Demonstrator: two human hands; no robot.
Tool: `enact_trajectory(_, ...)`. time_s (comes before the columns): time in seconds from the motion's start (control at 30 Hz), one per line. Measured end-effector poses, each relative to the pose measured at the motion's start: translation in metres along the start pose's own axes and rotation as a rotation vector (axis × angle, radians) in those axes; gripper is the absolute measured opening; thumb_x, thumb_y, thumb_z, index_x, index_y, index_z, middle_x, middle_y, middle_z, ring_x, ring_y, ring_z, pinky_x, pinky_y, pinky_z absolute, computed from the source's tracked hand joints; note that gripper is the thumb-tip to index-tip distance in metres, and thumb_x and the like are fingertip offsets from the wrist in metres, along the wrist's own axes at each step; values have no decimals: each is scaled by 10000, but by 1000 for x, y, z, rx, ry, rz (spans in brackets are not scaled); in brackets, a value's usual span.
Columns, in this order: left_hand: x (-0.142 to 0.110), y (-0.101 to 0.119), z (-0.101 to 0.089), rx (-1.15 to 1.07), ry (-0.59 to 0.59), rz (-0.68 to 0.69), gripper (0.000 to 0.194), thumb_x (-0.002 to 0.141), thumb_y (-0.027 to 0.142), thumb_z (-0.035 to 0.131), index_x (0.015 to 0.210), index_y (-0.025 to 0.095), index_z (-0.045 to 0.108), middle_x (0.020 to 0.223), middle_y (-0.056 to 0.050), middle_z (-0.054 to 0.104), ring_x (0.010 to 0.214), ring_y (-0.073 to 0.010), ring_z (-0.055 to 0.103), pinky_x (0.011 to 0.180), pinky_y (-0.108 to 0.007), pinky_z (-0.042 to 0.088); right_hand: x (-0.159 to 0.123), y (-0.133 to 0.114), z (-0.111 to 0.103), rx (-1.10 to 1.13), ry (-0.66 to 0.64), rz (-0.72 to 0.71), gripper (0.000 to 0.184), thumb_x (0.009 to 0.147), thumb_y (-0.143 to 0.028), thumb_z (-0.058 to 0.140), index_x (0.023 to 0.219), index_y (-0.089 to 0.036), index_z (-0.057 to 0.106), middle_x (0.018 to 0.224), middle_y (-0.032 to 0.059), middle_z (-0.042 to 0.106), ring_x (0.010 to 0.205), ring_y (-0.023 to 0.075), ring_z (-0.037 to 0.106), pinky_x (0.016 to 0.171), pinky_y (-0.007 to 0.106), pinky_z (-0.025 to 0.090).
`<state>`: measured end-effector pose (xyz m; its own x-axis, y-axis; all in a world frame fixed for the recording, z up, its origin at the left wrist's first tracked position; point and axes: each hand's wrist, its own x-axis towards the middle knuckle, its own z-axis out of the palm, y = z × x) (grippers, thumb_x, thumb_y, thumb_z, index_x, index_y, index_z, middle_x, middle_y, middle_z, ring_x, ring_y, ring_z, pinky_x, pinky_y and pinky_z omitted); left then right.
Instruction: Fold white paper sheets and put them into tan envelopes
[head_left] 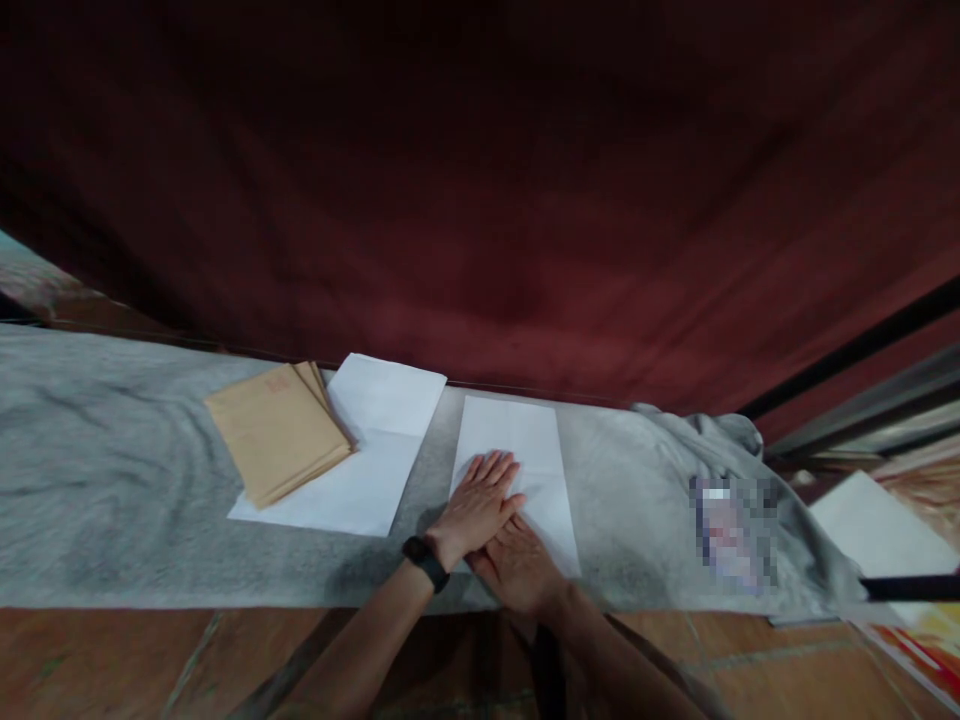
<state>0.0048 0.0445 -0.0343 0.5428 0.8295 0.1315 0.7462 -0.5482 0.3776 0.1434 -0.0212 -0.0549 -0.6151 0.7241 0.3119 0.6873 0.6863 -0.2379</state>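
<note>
Sheet under hands: the white sheet [536,445] is lying crease-across on the bench [120,480], running from close to the far edge toward the near edge and stopping short of it.
Left hand: the left hand [480,500], wearing a dark wristband [425,563], is resting palm down, fingers extended and nearly together, pinching nothing; it is overlapping the other hand.
Right hand: the right hand [521,565] is lying flat on the sheet's near part, its fingertips partly hidden beneath the left; no pinch is showing.
Reason for hold: the doubled palms are probably spreading pressure and steadying the paper.
Second sheet: another creased sheet [382,405] is lying to the left, its top reaching the far edge.
Brown envelopes: a stack [281,430], apparently envelopes, is overlapping that sheet's left side, possibly weighting it.
Bench covering: grey cloth [622,480] is wrinkling leftward and bunching at the right end, where a pixelated item [727,540] is lying, unidentifiable.
Room: a dark red curtain [480,220] is hanging behind the far edge; tiled floor [105,655] is showing below the near edge.
</note>
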Motion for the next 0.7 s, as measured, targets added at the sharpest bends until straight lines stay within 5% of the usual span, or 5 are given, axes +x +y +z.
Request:
enact_trajectory(0.2,14,-2,4,76,-24,2,548,1066,502,280,1532,255,431,1627,-30,394,1540,-236,268,1269,-500,177,4,-20,-20,251,-260,-113,401,963,-360,608,1330,-198,618,1344,88,681,1309,212,571,1178,386,386)
enact_trajectory(0.33,27,-6,11,134,18,-46,542,1058,483,313,1547,272,411,1635,-17,379,1542,-251,264,1271,-504,166,7,-21,-30,508,-191,-196,288,966,-284,575,1229,-217,673,1230,53,733,1221,171,624,1171,348,377)
enact_trajectory(0.5,39,-8,19,176,77,-121,553,1049,471,328,1555,259,397,1641,-33,367,1547,-254,251,1276,-504,139,9,-7,-32,587,-13,104,384,1056,-307,381,865,-208,700,859,38,749,854,152,694,845,263,538)
enact_trajectory(0.6,40,-9,18,189,75,-125,562,1044,482,343,1554,251,399,1649,-41,351,1550,-262,240,1275,-516,135,10,12,-36,374,85,316,353,1050,-325,386,916,-216,695,939,64,749,899,200,685,888,333,533)
enact_trajectory(0.7,40,-8,15,203,65,-118,541,1057,437,315,1547,228,408,1654,-47,339,1549,-266,239,1273,-517,133,9,31,-38,203,123,345,355,1051,-286,339,1107,-195,677,1123,106,728,1102,237,650,1029,408,489)
